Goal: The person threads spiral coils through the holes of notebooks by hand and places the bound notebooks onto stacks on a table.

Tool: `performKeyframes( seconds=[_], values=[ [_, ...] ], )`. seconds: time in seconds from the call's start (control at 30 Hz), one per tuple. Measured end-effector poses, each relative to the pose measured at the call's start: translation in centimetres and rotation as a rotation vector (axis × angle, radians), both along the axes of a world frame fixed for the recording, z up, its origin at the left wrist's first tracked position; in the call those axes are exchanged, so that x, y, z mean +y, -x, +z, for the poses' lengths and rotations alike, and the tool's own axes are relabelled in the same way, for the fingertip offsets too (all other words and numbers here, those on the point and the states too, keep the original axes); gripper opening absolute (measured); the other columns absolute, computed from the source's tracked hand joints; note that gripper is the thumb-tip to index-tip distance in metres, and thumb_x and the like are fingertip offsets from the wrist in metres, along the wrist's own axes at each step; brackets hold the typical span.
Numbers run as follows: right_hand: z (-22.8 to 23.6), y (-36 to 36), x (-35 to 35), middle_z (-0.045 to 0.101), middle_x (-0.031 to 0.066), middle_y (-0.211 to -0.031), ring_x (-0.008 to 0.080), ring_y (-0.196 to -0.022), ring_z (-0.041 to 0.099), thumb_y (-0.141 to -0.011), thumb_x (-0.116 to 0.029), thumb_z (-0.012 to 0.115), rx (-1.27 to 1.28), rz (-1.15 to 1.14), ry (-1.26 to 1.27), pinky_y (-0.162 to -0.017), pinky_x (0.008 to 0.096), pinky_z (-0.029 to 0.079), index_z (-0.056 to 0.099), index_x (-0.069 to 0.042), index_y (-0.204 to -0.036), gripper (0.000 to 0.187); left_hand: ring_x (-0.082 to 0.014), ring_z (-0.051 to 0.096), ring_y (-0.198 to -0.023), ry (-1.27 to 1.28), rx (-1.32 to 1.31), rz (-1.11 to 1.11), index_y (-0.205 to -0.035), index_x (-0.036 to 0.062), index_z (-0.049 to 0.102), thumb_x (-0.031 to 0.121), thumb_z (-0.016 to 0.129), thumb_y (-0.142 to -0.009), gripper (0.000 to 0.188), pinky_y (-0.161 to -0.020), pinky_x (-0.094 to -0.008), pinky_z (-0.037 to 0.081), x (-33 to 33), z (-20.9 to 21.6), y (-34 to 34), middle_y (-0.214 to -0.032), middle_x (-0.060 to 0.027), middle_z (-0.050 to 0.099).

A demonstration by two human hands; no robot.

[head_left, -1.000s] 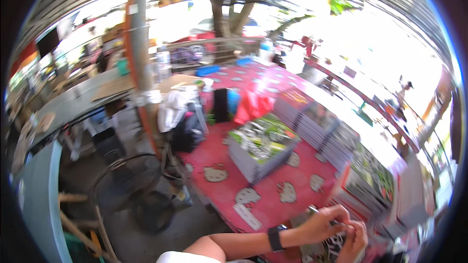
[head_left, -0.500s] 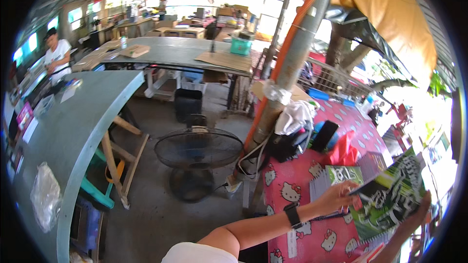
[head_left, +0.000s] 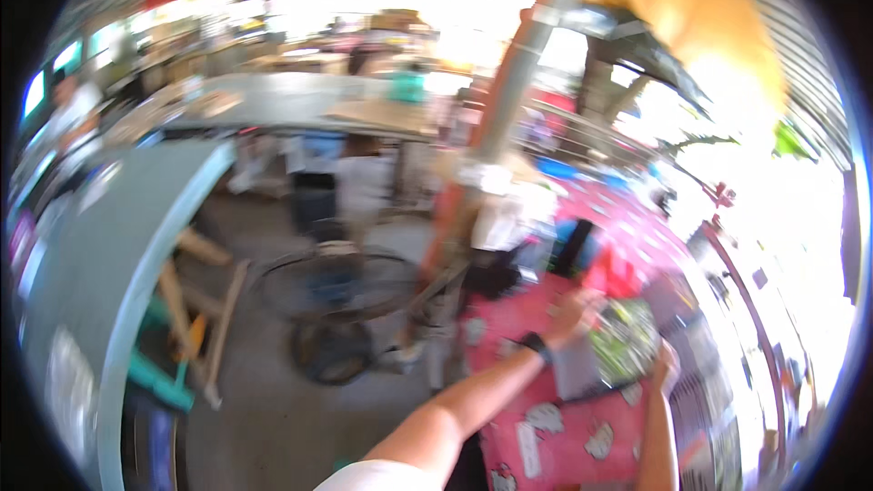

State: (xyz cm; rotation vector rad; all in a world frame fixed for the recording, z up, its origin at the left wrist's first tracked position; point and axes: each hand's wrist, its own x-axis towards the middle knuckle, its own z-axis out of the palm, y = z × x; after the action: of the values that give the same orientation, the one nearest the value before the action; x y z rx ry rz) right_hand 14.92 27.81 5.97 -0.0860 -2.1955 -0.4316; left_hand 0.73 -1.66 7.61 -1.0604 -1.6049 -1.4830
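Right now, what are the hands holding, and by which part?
Both hands hold a green-patterned stack of booklets: left hand at its left edge, right hand at its right edge. Motion blur hides the exact grip.

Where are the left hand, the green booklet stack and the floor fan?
left hand (head_left: 575,311), head view, on the back of the hand.
green booklet stack (head_left: 624,344), head view, on its top cover.
floor fan (head_left: 335,284), head view, on its round grille.
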Motion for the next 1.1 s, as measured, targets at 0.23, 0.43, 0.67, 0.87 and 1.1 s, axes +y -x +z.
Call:
performKeyframes(
  seconds=[0.23,0.43,0.67,0.87,1.1],
  values=[
    [2.1,1.3,-7.5,0.064,0.013,-0.077,0.0225,-0.068,0.062,-0.081,-0.025,0.061,0.415,0.154,1.058,-0.063,0.0345,0.049,0.067,-0.008,-0.08,0.017,-0.0146,0.057,-0.057,-0.223,-0.662,-0.328,-0.097,-0.0001,0.063,0.018,0.044,-0.093,0.026,-0.052,-0.0287,0.045,1.1,1.2,-0.5,-0.071,-0.0057,0.06],
    [5.2,0.6,-8.4,0.065,0.0155,-0.077,0.0241,-0.068,0.063,-0.085,-0.038,0.058,0.485,-0.225,1.433,-0.063,0.0359,0.047,0.067,-0.007,-0.081,0.033,-0.0205,0.056,-0.088,-0.129,-0.725,-0.422,-0.1,-0.0027,0.061,0.02,0.039,-0.094,0.032,-0.082,-0.0315,0.044,2.6,-1.7,1.2,-0.097,-0.0113,0.061],
    [5.7,0.7,-8.9,0.066,0.0148,-0.079,0.0278,-0.078,0.064,-0.083,-0.036,0.06,0.323,-0.229,1.35,-0.072,0.0372,0.048,0.067,-0.005,-0.082,0.031,-0.0234,0.059,-0.091,0.186,-0.373,-0.078,-0.111,-0.0049,0.055,0.018,0.036,-0.094,0.033,-0.083,-0.0311,0.045,1.0,-3.2,2.4,-0.105,-0.0158,0.061],
    [9.5,-1.1,-12.0,0.063,0.0176,-0.087,0.0352,-0.085,0.059,-0.083,-0.031,0.058,0.049,-0.269,0.682,-0.079,0.0419,0.049,0.062,-0.007,-0.096,0.028,-0.0239,0.052,-0.105,-0.235,-0.472,-0.229,-0.113,-0.0063,0.054,0.023,0.044,-0.093,0.037,-0.094,-0.0358,0.038,-1.1,-1.2,2.4,-0.113,-0.0185,0.056],
    [16.0,-19.2,-28.4,0.063,0.0149,-0.068,0.0303,-0.064,0.06,-0.068,-0.014,0.06,-1.075,0.291,0.788,-0.057,0.0391,0.047,0.065,-0.004,-0.071,0.012,-0.0189,0.059,-0.07,0.717,-0.418,-1.158,-0.079,-0.0003,0.066,0.013,0.061,-0.078,0.014,-0.069,-0.029,0.049,-15.3,7.7,-16.6,-0.078,-0.0082,0.062]
  ],
)
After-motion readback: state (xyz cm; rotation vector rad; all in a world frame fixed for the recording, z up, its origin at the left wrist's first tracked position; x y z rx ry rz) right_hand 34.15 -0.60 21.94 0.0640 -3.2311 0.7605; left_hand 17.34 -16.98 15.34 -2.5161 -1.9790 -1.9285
